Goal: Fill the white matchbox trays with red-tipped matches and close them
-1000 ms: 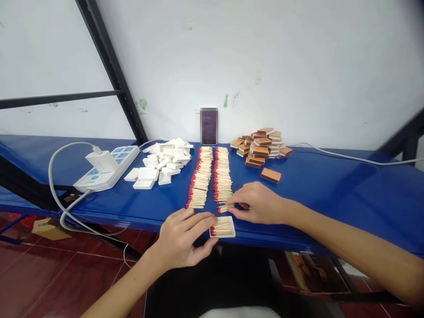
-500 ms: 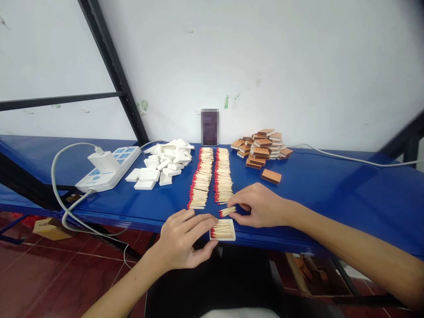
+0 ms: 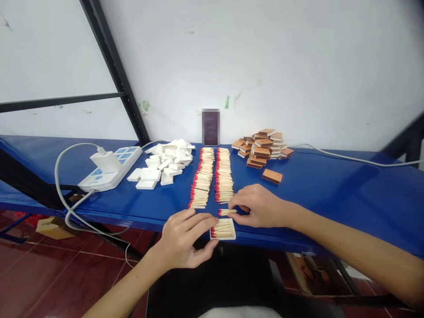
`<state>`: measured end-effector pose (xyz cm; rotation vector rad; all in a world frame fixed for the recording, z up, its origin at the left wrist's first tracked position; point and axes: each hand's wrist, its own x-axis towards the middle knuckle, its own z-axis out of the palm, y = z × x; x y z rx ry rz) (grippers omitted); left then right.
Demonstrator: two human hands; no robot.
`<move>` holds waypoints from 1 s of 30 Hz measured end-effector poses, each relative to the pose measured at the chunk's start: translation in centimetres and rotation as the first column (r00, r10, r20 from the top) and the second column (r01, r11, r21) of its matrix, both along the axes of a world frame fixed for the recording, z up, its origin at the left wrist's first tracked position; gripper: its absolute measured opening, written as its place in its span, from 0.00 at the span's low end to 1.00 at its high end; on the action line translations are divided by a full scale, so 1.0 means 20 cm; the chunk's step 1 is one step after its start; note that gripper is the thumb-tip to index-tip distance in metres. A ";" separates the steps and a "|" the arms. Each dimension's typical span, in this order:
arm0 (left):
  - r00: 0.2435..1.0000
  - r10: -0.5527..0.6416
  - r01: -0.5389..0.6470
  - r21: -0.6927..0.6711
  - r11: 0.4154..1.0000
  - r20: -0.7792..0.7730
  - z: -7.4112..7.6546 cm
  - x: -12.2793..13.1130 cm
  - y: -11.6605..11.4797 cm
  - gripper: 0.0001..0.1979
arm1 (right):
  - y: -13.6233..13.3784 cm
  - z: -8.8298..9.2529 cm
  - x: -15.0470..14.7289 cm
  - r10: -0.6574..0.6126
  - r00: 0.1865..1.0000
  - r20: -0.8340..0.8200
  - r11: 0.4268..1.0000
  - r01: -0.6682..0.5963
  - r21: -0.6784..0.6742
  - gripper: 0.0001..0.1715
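Shallow rectangular white cardboard tray (image 3: 222, 239): lying at the front edge of a glossy blue desk (image 3: 318, 190), showing a thin pale rim, carrying a layer of pale wooden matches (image 3: 223, 229) with red heads, pointing heads to the left.

Left hand (image 3: 185, 237): gripping the tray's left end between bent fingers and thumb, near both corners.

Right hand (image 3: 253, 205): pinching a small bunch of red-headed matches (image 3: 224, 212) by the plain ends between fingers and thumb, holding heads leftward, just behind the tray's far rim.

Left column of stacked red-headed matches (image 3: 201, 179) and right column of the same (image 3: 224, 176): running side by side toward the wall, leaving a narrow blue strip between.

Loose heap of white cardboard trays (image 3: 170, 159): lying left of both columns.

Pile of flat orange-brown cardboard matchboxes (image 3: 262, 148), dark along the sides, white at the ends: lying at the right rear.

Single orange-brown matchbox (image 3: 272, 176): lying apart, nearer the right hand; bearing dark marks on top, too small to read.

Dark purplish upright panel (image 3: 211, 127): standing against the wall, showing only coarse blurred squares.

White power strip (image 3: 112, 176) with blue socket faces: bearing faint, unreadable print.
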<state>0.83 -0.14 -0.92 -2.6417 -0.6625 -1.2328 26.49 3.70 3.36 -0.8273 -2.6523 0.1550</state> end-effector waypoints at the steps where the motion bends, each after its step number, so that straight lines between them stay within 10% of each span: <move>1: 1.000 0.001 -0.001 0.003 1.000 0.002 0.00 0.00 0.00 0.15 | 0.00 0.00 0.00 -0.001 1.000 -0.004 1.000 0.001 0.013 0.10; 30: 1.000 0.011 -0.011 0.003 1.000 -0.002 0.01 0.00 0.00 0.14 | -0.01 0.03 0.00 -0.067 0.997 0.036 0.996 0.069 -0.057 0.18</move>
